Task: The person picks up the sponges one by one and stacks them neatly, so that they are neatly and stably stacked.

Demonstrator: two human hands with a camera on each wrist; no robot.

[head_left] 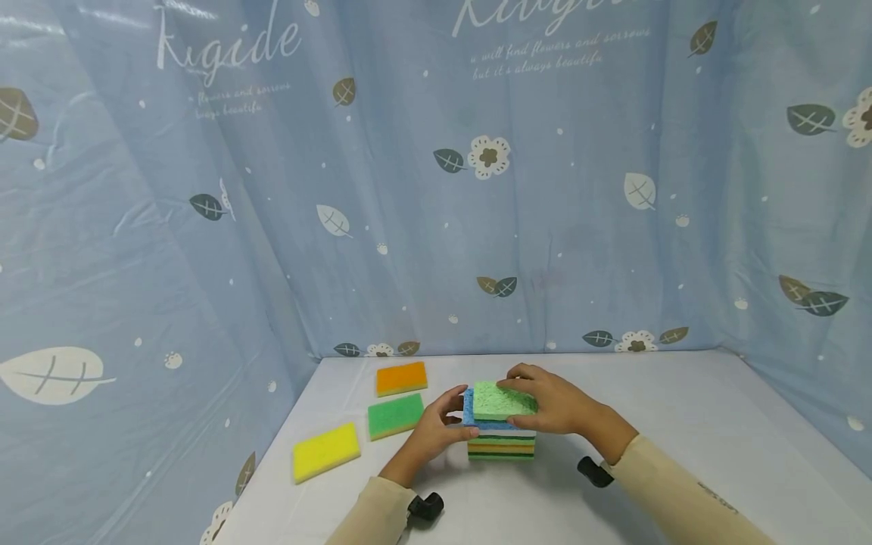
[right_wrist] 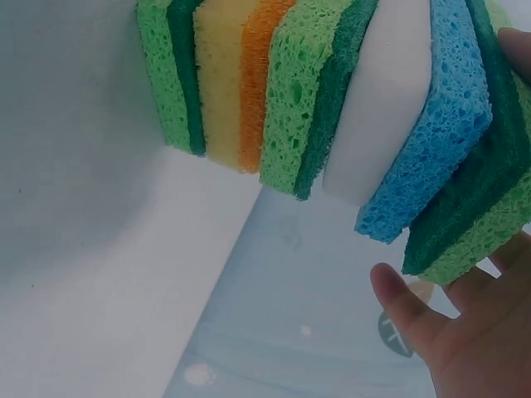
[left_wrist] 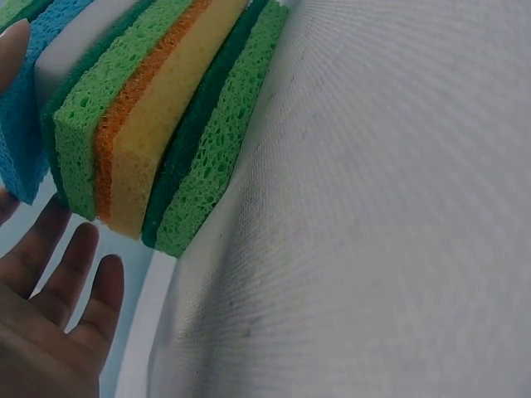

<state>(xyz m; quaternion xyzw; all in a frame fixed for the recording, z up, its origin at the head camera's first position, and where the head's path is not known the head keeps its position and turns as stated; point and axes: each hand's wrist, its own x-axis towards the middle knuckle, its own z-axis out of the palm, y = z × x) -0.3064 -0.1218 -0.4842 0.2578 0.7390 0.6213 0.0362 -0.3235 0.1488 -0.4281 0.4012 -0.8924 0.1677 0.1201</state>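
Observation:
A stack of several sponges [head_left: 501,440] stands in the middle of the white table [head_left: 681,424]. Its top piece is a light green sponge [head_left: 502,401], lying askew on a blue sponge [head_left: 470,415]. My right hand [head_left: 545,403] lies over the green sponge, fingers curled round its far edge; the right wrist view shows that hand [right_wrist: 473,332] beside the green sponge [right_wrist: 481,224]. My left hand [head_left: 455,415] touches the stack's left side with straight, spread fingers [left_wrist: 75,257]. Its thumb rests against the blue sponge [left_wrist: 21,124].
Three loose sponges lie left of the stack: orange [head_left: 401,377] at the back, green [head_left: 395,415] in the middle, yellow [head_left: 325,451] nearest. A blue printed curtain [head_left: 436,189] closes the table's back and sides.

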